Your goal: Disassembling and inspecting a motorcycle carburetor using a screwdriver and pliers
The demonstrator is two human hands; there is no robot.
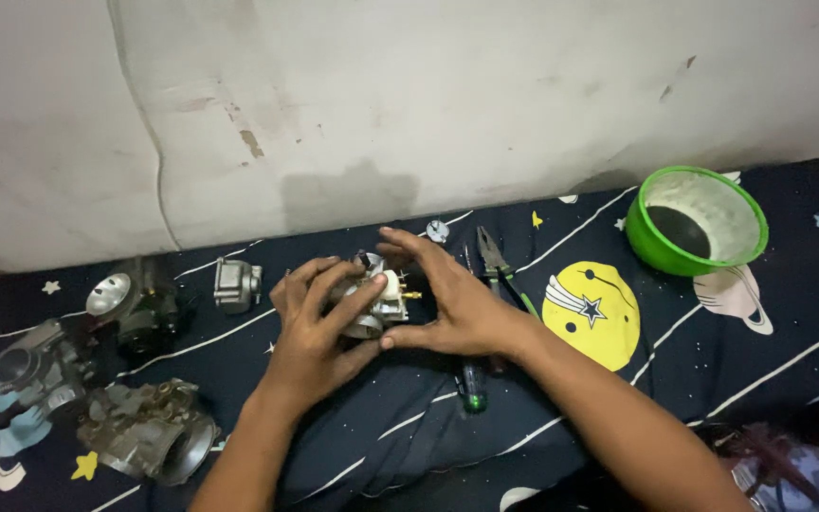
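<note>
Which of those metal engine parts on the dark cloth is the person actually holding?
The silvery carburetor in the middle, clasped between the left hand and right hand. The other metal parts lie untouched at the left.

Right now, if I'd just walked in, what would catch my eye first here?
Probably the two hands in the middle: the left hand and right hand cup a small metal carburetor over a dark space-print cloth. Next, the bright green bowl at the far right by the wall. More grimy carburetor parts lie at the left, and pliers just beyond the right hand.
</note>
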